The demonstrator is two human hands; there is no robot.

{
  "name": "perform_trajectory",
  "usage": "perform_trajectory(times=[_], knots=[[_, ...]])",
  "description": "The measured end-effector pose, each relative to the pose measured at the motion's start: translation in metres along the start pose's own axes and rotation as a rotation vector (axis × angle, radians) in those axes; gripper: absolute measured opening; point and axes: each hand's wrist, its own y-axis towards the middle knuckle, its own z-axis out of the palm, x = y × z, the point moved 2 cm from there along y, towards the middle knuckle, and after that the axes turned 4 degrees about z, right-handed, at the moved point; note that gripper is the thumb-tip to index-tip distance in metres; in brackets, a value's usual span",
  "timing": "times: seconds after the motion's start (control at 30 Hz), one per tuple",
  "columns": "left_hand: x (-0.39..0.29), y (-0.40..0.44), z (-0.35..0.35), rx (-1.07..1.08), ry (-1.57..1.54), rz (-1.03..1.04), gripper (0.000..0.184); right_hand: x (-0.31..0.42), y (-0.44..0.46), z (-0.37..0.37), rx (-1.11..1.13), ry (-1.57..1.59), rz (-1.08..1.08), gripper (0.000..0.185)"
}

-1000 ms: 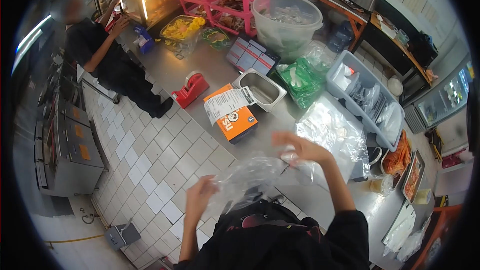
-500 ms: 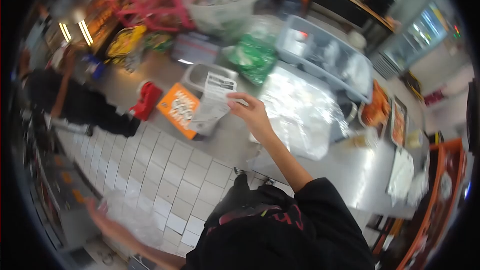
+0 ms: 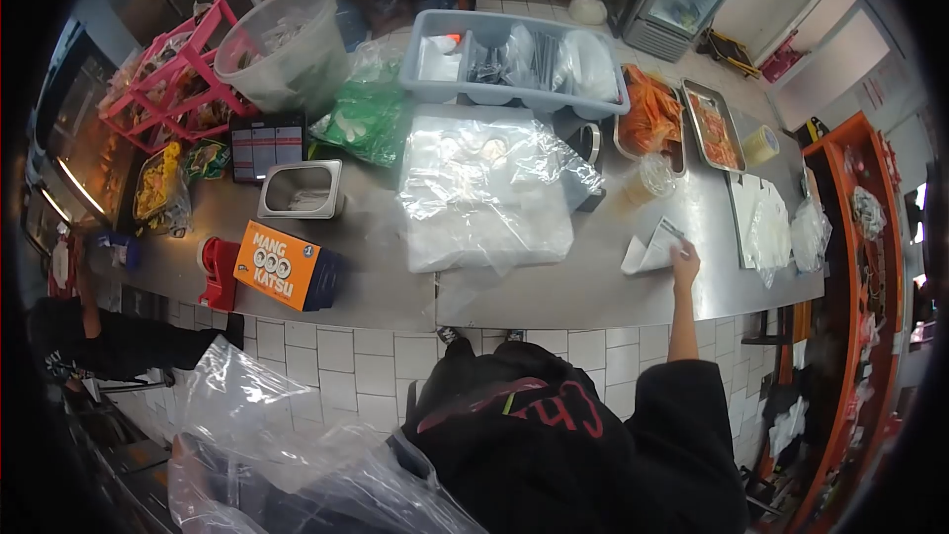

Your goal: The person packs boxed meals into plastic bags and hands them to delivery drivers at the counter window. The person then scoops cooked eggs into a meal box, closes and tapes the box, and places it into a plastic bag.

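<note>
My right hand [image 3: 685, 262] pinches the edge of a white printed paper slip [image 3: 648, 251] at the right part of the steel table. The slip is curled, low over the tabletop or touching it; I cannot tell which. A plastic cup with a pale drink [image 3: 649, 181] stands just beyond it. At the lower left, my left hand [image 3: 186, 470] holds a large clear plastic bag [image 3: 287, 445], which spreads over my forearm and hides most of the fingers. In the middle of the table lies a stack of clear plastic bags [image 3: 484, 208].
An orange box [image 3: 275, 267] stands beside a red tape dispenser [image 3: 217, 275] and a metal container [image 3: 301, 188]. A blue-grey bin [image 3: 514, 94] and a tray of food [image 3: 714, 127] sit farther back. Another person [image 3: 109, 336] is at the far left; an orange shelf [image 3: 855, 287] stands right.
My right hand has carried the paper slip from beside the orange box to the table's right side. The clear bag in my left hand has come up and closer. The view has turned right.
</note>
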Motion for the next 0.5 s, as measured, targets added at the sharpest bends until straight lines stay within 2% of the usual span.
perform_trajectory(times=[0.07,0.1,0.17,0.23,0.3,0.33,0.4,0.43,0.47,0.5], knots=[[-0.003,0.004,0.005,0.02,-0.032,0.015,0.027,0.014,0.014,-0.003,-0.138,-0.283,0.011,0.046],[-0.004,0.004,0.004,0.028,-0.033,0.011,0.027,0.023,0.017,0.0,-0.13,-0.276,0.012,0.046],[-0.008,0.006,0.001,0.034,-0.046,0.014,0.025,0.065,0.013,0.0,-0.374,-0.691,0.314,0.056],[-0.012,0.006,-0.004,0.03,-0.047,0.01,0.024,0.148,-0.014,0.003,-0.496,-0.605,0.143,0.056],[-0.017,0.007,-0.013,0.023,-0.041,0.005,0.023,0.214,-0.027,0.021,-0.559,-0.359,-0.398,0.047],[-0.021,0.007,-0.018,0.02,-0.039,0.003,0.023,0.266,-0.044,0.037,-0.49,-0.214,-0.623,0.041],[-0.026,0.007,-0.028,0.004,-0.024,-0.005,0.022,0.366,-0.097,0.087,-0.286,-0.04,-0.842,0.024],[-0.029,0.008,-0.034,-0.005,-0.017,-0.009,0.021,0.397,-0.119,0.121,-0.01,0.159,-0.915,0.024],[-0.031,0.007,-0.04,-0.016,-0.003,-0.029,0.021,0.425,-0.146,0.156,0.188,0.186,-1.128,0.026],[-0.034,0.008,-0.046,-0.032,0.012,-0.029,0.021,0.445,-0.186,0.205,0.533,0.482,-0.98,0.027]])
